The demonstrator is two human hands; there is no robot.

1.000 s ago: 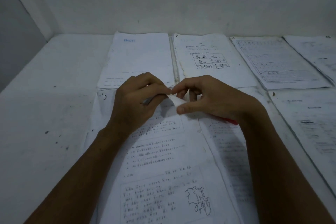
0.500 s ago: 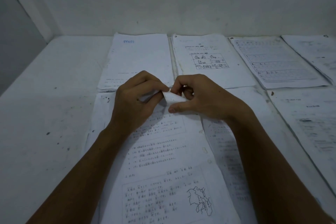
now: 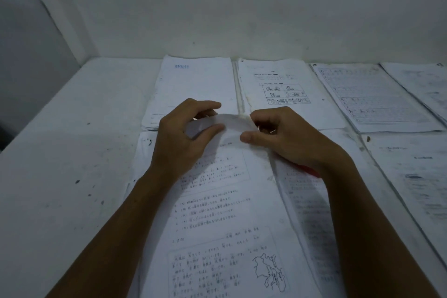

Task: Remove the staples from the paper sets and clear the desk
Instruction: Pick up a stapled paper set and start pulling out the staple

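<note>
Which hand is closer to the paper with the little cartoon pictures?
The right hand. It sits just below the cartoon paper, near its bottom edge. The left hand is farther off to the left, over the neighbouring sheet.

The scene was dim, with a cool grey-blue cast. Soft shadows fell beneath the forearms onto the papers (image 3: 217, 213). Wide-angle distortion bent the bench (image 3: 60, 152) edges. Printed text looked slightly blurred.
</note>
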